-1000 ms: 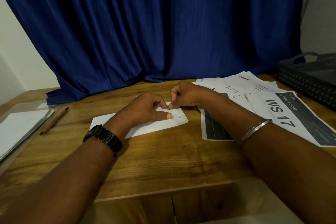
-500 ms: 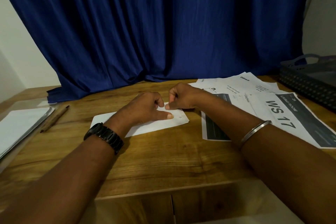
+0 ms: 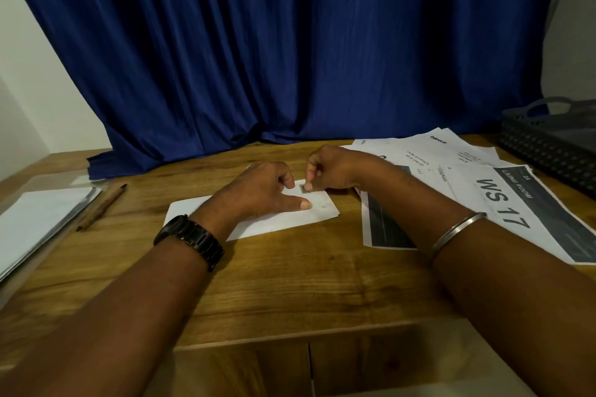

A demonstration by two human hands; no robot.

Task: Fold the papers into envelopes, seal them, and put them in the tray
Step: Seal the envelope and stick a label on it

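Observation:
A white folded paper (image 3: 277,219) lies flat on the wooden table (image 3: 290,284) in front of me. My left hand (image 3: 261,193) rests on it, thumb stretched along the sheet and fingers curled over its far edge. My right hand (image 3: 329,167) pinches a small dark-printed bit (image 3: 304,188) at that far edge, just beside my left fingers. Whether that bit is a sticker or a printed corner of the paper is unclear. The dark grey perforated tray (image 3: 548,142) stands at the far right of the table.
Several printed sheets (image 3: 503,203), one reading "WS 17", spread out to the right of the folded paper. A stack of white paper (image 3: 35,222) sits at the left edge, with a brown pencil (image 3: 101,207) beside it. A blue curtain (image 3: 290,42) hangs behind.
My right hand has shifted slightly left along the far edge of the paper, and a small dark-printed bit now shows under its fingertips. My left hand stays in place.

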